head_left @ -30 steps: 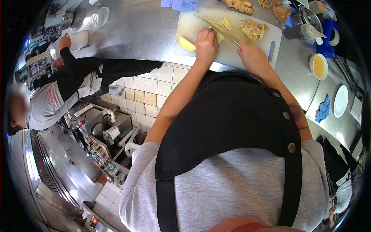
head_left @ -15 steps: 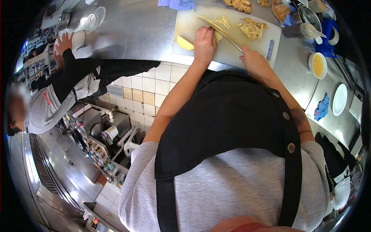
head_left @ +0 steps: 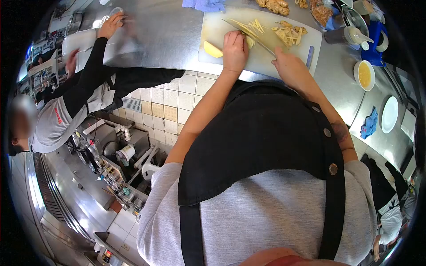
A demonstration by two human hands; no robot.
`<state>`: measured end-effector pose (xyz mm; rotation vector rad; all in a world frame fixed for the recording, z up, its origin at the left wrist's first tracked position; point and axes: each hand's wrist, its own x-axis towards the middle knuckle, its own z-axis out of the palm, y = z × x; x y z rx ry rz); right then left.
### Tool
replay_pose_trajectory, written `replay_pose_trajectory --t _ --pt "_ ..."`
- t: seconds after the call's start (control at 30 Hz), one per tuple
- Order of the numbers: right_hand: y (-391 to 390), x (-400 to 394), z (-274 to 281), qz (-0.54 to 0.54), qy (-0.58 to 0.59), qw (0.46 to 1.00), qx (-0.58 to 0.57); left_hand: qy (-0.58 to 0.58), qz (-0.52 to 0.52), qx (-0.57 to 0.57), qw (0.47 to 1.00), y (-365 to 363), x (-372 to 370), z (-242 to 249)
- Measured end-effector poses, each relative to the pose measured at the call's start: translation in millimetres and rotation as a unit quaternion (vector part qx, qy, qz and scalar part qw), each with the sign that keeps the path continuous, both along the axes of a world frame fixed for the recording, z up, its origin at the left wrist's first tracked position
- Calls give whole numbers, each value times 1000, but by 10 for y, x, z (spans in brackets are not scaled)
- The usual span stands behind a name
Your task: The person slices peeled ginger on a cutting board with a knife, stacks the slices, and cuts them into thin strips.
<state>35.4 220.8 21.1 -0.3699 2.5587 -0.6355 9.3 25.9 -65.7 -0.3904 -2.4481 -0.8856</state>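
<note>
My right hand (head_left: 289, 64) is closed round the handle of a knife (head_left: 263, 46), which slants up and left across the white cutting board (head_left: 211, 27). With curled fingers, my left hand (head_left: 235, 49) presses a piece of peeled ginger (head_left: 250, 42) to the board beside the blade. Most of that piece is hidden by the fingers and knife. Thin ginger strips (head_left: 256, 25) lie just beyond the blade. To the left of my left hand rests a larger cut ginger chunk (head_left: 213, 49). A pile of ginger trimmings (head_left: 289, 34) sits on the board's right side.
Unpeeled ginger (head_left: 274, 5) and a blue cloth (head_left: 204, 4) lie past the board. On the right stand a squeeze bottle (head_left: 344, 35), a bowl of yellow liquid (head_left: 364, 75), a white plate (head_left: 390, 114) and another blue cloth (head_left: 369, 123). At left a co-worker (head_left: 66, 106) reaches over the counter.
My right hand and the knife have shifted slightly up and left. My left hand stays in place. The co-worker's arm has stretched out farther across the counter.
</note>
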Motion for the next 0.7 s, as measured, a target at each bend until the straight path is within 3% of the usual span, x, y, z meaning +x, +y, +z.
replay_pose_trajectory --t 0.13,0.4,0.7 --pt "32 77 141 -16 -62 998 23 0 0 10 1000 -9 -3 -6" --pt "-77 18 -287 -26 -14 1000 -1 6 1 7 1000 -18 -12 -9" --pt "-160 -213 -245 10 48 999 -4 9 -3 4 1000 -15 -7 6"
